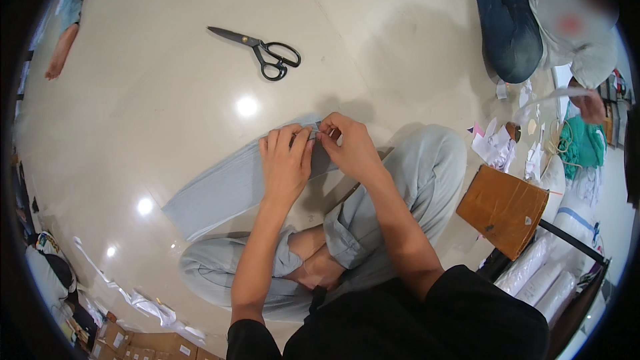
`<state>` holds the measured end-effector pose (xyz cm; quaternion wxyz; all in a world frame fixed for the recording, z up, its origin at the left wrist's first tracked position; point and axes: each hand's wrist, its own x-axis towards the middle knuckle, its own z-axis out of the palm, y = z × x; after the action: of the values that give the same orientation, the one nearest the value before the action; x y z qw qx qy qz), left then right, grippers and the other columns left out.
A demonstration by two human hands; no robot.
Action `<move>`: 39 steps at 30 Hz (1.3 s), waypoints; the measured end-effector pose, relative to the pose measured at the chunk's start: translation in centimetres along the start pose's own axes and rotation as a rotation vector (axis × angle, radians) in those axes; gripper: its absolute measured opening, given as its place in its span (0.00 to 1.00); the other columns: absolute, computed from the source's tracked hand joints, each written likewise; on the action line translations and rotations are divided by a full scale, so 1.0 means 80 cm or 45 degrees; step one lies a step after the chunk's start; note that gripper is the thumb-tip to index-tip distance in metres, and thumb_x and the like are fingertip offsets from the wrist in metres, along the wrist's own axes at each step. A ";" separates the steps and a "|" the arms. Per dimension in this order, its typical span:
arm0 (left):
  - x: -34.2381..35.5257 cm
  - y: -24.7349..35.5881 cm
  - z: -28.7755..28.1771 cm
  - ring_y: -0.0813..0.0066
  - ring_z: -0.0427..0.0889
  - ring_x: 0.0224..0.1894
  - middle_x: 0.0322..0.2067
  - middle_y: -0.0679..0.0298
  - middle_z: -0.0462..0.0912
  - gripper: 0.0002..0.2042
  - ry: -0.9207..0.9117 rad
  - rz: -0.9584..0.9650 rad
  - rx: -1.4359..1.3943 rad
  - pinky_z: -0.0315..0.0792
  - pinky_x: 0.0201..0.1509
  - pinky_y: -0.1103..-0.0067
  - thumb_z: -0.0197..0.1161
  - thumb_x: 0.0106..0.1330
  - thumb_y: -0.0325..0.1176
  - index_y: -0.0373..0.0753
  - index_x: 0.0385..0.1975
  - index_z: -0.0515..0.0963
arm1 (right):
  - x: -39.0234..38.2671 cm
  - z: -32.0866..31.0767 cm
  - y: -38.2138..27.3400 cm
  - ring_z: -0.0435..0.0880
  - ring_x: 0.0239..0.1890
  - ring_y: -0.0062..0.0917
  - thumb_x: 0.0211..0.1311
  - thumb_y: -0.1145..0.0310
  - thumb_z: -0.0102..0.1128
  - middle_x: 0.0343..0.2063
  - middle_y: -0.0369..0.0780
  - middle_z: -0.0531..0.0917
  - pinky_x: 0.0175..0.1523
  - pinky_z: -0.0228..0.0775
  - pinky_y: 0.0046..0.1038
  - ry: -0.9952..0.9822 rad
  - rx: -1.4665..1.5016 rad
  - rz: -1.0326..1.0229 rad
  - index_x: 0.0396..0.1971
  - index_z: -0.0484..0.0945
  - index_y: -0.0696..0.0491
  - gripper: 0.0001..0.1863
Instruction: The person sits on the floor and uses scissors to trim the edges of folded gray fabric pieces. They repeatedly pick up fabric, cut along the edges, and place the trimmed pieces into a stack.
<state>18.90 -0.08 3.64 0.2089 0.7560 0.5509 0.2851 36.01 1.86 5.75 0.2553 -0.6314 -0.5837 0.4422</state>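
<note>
A long strip of light grey fabric [220, 190] lies on the pale tiled floor in front of my crossed legs. My left hand [285, 163] lies on its far end, fingers curled over the edge. Touching it on the right, my right hand [347, 147] pinches the same edge of the cloth between thumb and fingertips. Whether a pin or needle sits in those fingers is too small to tell. Black-handled scissors [263, 52] lie on the floor beyond the hands, apart from both.
A brown cardboard piece [503, 208] rests on a dark frame at my right, with white rolls [533, 273] below it. Paper scraps [497, 147] lie further right. Another person in jeans [513, 27] sits at the top right. Cardboard boxes [147, 345] stand at the lower left.
</note>
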 end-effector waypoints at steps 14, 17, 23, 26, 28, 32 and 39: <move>0.010 -0.004 -0.002 0.65 0.76 0.54 0.46 0.69 0.84 0.14 -0.102 -0.159 -0.193 0.56 0.60 0.61 0.67 0.59 0.23 0.41 0.45 0.78 | 0.004 -0.015 -0.038 0.83 0.42 0.35 0.64 0.72 0.66 0.36 0.38 0.87 0.52 0.62 0.36 -0.086 -0.470 -0.061 0.39 0.85 0.50 0.05; 0.012 -0.004 -0.002 0.67 0.77 0.54 0.41 0.73 0.86 0.15 -0.095 -0.203 -0.284 0.54 0.60 0.59 0.68 0.60 0.24 0.43 0.46 0.77 | 0.007 -0.018 -0.040 0.83 0.43 0.35 0.65 0.72 0.66 0.38 0.38 0.85 0.52 0.61 0.36 -0.114 -0.407 -0.061 0.39 0.85 0.50 0.05; 0.014 -0.002 0.001 0.71 0.79 0.52 0.37 0.75 0.87 0.16 -0.071 -0.263 -0.334 0.54 0.60 0.59 0.73 0.61 0.26 0.43 0.46 0.77 | 0.009 -0.016 -0.033 0.82 0.42 0.33 0.66 0.74 0.64 0.39 0.40 0.83 0.49 0.63 0.34 0.039 -0.059 -0.025 0.38 0.83 0.54 0.03; 0.012 -0.005 0.003 0.72 0.79 0.51 0.37 0.75 0.87 0.17 -0.094 -0.256 -0.316 0.54 0.60 0.59 0.74 0.61 0.27 0.43 0.47 0.76 | 0.021 -0.025 -0.037 0.82 0.41 0.33 0.68 0.74 0.64 0.38 0.42 0.83 0.44 0.65 0.32 0.244 0.053 -0.069 0.37 0.82 0.57 0.03; 0.011 -0.006 0.005 0.71 0.79 0.51 0.37 0.75 0.87 0.17 -0.087 -0.252 -0.319 0.54 0.60 0.60 0.74 0.61 0.27 0.43 0.47 0.76 | 0.020 -0.026 -0.026 0.83 0.40 0.34 0.69 0.73 0.64 0.38 0.42 0.83 0.41 0.66 0.33 0.307 -0.054 -0.008 0.38 0.82 0.58 0.04; 0.012 -0.006 0.006 0.71 0.79 0.51 0.38 0.75 0.88 0.16 -0.080 -0.247 -0.336 0.54 0.60 0.60 0.73 0.61 0.28 0.43 0.47 0.76 | 0.016 -0.026 -0.013 0.83 0.40 0.35 0.68 0.72 0.65 0.39 0.41 0.84 0.44 0.66 0.35 0.272 -0.338 0.044 0.38 0.83 0.55 0.04; 0.014 -0.005 0.003 0.71 0.79 0.51 0.37 0.75 0.88 0.14 -0.110 -0.272 -0.346 0.54 0.61 0.60 0.72 0.62 0.28 0.43 0.45 0.77 | 0.014 -0.028 -0.035 0.81 0.44 0.33 0.63 0.72 0.67 0.37 0.36 0.84 0.52 0.58 0.37 -0.163 -0.377 0.019 0.37 0.83 0.51 0.04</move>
<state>19.06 1.11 3.41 0.3617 0.6695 0.5751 0.3004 36.41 3.88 8.85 0.1183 -0.6370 -0.6527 0.3927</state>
